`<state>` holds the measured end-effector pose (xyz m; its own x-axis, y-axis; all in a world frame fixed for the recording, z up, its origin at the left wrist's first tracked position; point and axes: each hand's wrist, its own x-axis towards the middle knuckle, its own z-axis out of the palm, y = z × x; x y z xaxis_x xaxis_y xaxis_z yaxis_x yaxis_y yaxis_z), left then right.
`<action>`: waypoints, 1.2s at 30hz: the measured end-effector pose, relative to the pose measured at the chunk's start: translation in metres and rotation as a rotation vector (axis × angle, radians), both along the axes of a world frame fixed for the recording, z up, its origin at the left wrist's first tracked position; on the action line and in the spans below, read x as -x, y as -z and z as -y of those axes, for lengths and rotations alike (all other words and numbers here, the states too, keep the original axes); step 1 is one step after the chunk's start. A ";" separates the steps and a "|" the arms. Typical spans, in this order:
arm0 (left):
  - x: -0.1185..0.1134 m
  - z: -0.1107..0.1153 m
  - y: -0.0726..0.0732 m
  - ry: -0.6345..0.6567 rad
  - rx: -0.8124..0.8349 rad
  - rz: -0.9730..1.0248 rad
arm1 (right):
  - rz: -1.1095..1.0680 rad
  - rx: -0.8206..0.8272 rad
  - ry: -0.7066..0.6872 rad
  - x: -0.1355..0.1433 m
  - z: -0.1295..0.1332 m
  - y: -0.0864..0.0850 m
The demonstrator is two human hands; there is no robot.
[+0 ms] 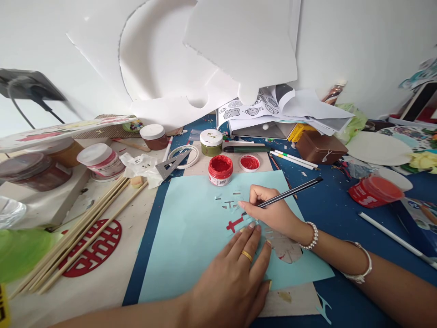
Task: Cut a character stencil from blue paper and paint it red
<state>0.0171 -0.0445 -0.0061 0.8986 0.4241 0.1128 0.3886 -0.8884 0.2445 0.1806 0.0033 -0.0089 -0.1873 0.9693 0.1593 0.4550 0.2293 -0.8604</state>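
My right hand [275,214] is closed around a slim black pencil [290,191] with pale stripes, its far end pointing up to the right. The lower tip meets a light blue paper sheet [184,218] beside a red-coloured cut-out shape [235,224]; the tip itself is too small to make out. My left hand [235,273] lies flat on the sheet, fingers stretched out just below the red shape. Small slits and a larger opening are cut in the paper. Behind the sheet stand an uncapped jar of red paint [220,170] and its paint-smeared lid [249,162].
Wooden sticks [82,232] lie over a red round cut-out [111,237] at left. A green jar [210,142], a dark green cutter [247,149] and a brown box [320,147] stand behind. At right are a red tub [372,191] and a white stick [396,237].
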 end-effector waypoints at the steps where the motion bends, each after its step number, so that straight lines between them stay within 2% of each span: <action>1: 0.000 0.000 0.000 0.000 0.000 -0.001 | -0.003 0.002 -0.002 0.000 0.000 0.000; 7: -0.001 0.000 -0.003 -0.007 -0.005 0.011 | -0.140 0.037 0.021 0.000 0.000 -0.002; 11: -0.001 0.000 -0.002 -0.006 -0.031 0.025 | -0.219 0.029 0.010 -0.001 -0.003 -0.014; 17: 0.000 0.000 0.001 -0.005 -0.027 0.050 | -0.115 -0.195 0.113 0.001 -0.032 -0.051; 20: 0.000 -0.001 0.001 -0.006 -0.012 0.047 | -0.007 -0.334 0.121 0.010 -0.054 -0.062; 23: 0.000 -0.001 0.001 -0.008 -0.001 0.043 | 0.165 -0.375 0.095 0.022 -0.073 -0.062; 27: 0.000 -0.001 0.002 -0.006 -0.001 0.048 | 0.308 -0.370 0.090 0.034 -0.088 -0.055; 36: 0.001 0.000 0.003 -0.005 -0.017 0.069 | 0.387 -0.357 0.068 0.039 -0.092 -0.048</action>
<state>0.0165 -0.0446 -0.0096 0.8864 0.4258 0.1816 0.3757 -0.8909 0.2553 0.1417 0.0950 0.0394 -0.2365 0.8795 0.4129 0.7475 0.4362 -0.5009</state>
